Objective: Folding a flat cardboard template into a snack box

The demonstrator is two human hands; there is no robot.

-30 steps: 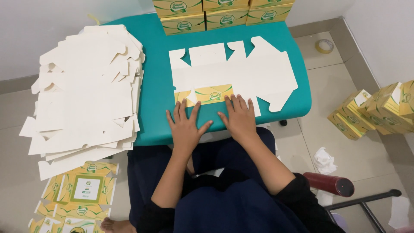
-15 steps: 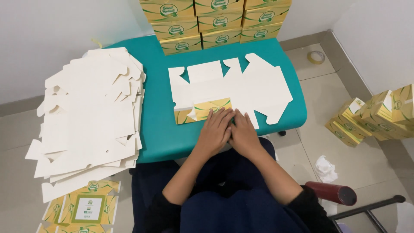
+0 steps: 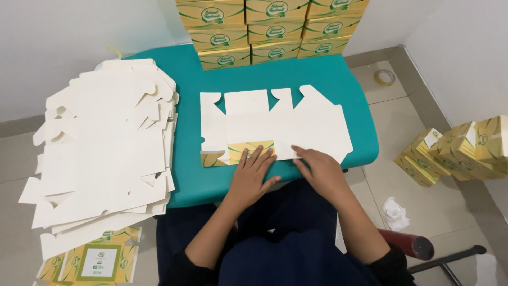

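Two bare hands press a flat cardboard box blank on a teal table.

The blank [image 3: 275,124] lies white side up at the table's [image 3: 196,175] near edge, one printed yellow flap [image 3: 246,151] folded over. The left hand [image 3: 251,177] lies flat, fingers spread, on that flap; the right hand [image 3: 320,169] presses flat just beside it; neither grips anything. This looks like creasing the first fold; the next fold likely calls for lifting a neighbouring flap. A stack of blanks [image 3: 106,148] lies left, finished boxes [image 3: 270,29] behind.
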